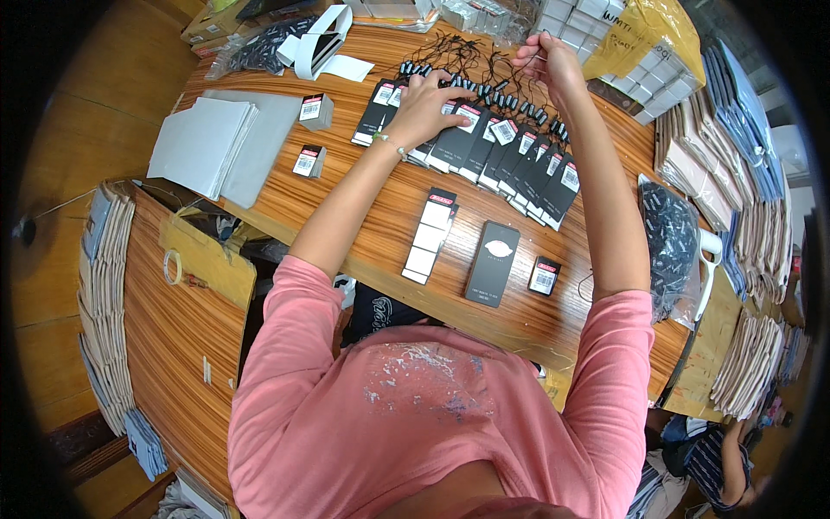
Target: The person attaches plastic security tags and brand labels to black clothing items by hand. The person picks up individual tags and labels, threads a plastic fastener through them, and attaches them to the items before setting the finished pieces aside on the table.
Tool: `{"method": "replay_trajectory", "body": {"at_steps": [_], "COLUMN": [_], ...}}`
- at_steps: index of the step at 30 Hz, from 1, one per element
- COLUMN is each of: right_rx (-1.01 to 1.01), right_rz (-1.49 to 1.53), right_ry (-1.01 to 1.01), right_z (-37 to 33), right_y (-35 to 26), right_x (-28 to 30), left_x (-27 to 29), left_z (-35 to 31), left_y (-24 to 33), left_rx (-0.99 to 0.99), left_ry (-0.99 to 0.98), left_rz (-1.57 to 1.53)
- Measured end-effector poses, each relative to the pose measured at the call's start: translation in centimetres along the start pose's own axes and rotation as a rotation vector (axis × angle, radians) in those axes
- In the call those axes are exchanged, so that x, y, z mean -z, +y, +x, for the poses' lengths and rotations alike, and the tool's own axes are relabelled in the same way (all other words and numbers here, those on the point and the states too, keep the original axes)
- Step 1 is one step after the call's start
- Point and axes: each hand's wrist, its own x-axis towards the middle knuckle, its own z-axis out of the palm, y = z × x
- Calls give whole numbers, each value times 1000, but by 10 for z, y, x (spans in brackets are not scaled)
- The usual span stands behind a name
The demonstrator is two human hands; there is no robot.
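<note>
A row of overlapping black hang tags with white barcode stickers lies across the table. Small dark toggles and black strings spread from their far ends. My left hand rests on the tags in the left part of the row, its fingers apart and holding nothing. Beyond the row's right part, my right hand is raised with thumb and fingers pinched on a thin black string. Nearer me lie a black tag stack, a strip of black-and-white labels and a small sticker stack.
Two small sticker stacks and white paper sheets lie left. A bag of dark toggles sits right, near folded packed garments. White boxes under yellow wrap stand far right. Another person is at lower right.
</note>
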Motion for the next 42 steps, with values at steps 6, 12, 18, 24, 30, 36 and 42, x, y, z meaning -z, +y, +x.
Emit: {"method": "replay_trajectory", "body": {"at_steps": [6,12,18,24,30,36,42], "right_rx": [34,-86,-142,-220,-169,12,199], "right_rz": [-167,-48,-115,-43,23,-145,-536], "right_ry": [124,82,30,32,153,-12,-298], "right_z": [8,34,70,84,76,10,-161], "right_y": [3,16,52,62,54,19,-10], "right_x": [-3,-6,-17,-14,-11,21,61], "left_x": [5,4,19,62,82,86,80], "left_z": [-3,-9,-24,-80,-137,-151,-130], "left_y": [3,5,18,55,60,70,123], "left_rx": [-24,-45,46,146,264,259,-83], "left_ry": [24,99,118,118,112,72,-178], "left_rz": [16,31,-37,-165,-171,-261,-154]}}
